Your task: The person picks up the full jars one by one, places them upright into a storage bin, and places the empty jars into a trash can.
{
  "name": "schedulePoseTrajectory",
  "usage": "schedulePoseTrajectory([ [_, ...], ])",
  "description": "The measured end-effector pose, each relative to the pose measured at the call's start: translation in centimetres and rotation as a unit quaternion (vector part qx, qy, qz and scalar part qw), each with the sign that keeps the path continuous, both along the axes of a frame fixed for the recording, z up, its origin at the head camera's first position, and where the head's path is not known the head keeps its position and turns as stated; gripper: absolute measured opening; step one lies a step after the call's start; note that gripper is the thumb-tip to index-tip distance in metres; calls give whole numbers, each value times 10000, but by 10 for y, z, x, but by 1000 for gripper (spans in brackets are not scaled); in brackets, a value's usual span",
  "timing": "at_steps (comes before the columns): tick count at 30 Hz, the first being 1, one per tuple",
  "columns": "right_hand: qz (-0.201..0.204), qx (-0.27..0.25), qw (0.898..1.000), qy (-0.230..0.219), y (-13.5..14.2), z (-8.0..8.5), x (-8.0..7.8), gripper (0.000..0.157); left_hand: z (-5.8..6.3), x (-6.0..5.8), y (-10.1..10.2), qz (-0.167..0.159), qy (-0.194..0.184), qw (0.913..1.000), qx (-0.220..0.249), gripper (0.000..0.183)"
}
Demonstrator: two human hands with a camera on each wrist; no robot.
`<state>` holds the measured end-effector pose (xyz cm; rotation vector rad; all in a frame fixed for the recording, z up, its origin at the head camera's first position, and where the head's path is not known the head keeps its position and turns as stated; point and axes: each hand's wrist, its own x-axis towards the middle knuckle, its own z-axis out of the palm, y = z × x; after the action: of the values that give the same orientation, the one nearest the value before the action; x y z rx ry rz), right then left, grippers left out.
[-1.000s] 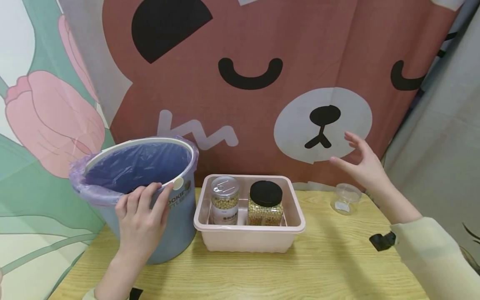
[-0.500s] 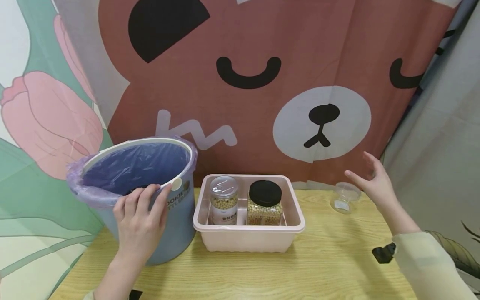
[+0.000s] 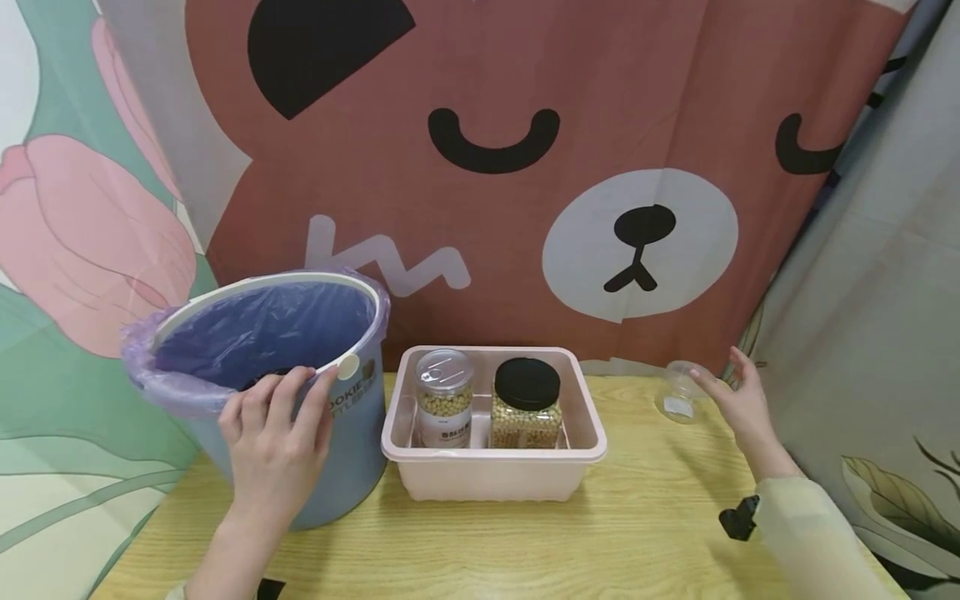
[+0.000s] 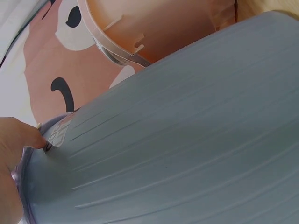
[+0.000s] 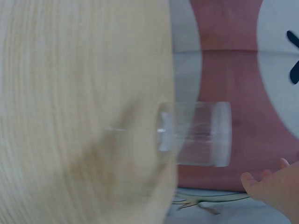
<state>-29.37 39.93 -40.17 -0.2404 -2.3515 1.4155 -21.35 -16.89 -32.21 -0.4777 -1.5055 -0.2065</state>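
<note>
Clear jar (image 3: 681,392) stands upright just left of your spread, empty right hand (image 3: 738,400); left hand (image 3: 273,446) grips the bin (image 3: 341,454) rim.

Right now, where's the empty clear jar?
In the head view, the clear jar stands at the table's far right, beside the open right hand, right of the pink bin.

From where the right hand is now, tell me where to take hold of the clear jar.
Grip the clear jar round its side wall, coming from its right, where the right hand hovers open. It stands upright and alone on the table, so the fingers can probably wrap it unobstructed.
</note>
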Motion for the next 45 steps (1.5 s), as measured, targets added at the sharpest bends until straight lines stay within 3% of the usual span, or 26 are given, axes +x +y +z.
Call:
schedulePoseTrajectory([
  [7,-446,-216,9986,-180,4,-30,-14,92,-3,-1,-3,62,-6,10000,13,23],
  [11,-481,-477,9969,-394,4,-42,-18,94,-4,-3,-4,85,13,10000,11,23],
  [18,-576,-672,9954,-371,6,-59,-29,101,-4,-4,-6,94,11,10000,22,23],
  [27,-540,-1001,9899,-848,4,-59,-39,105,0,-2,-3,62,-37,10000,5,21],
  [45,-726,-1062,9878,-872,1,-64,-49,101,-1,-1,0,49,-66,10000,-16,20],
])
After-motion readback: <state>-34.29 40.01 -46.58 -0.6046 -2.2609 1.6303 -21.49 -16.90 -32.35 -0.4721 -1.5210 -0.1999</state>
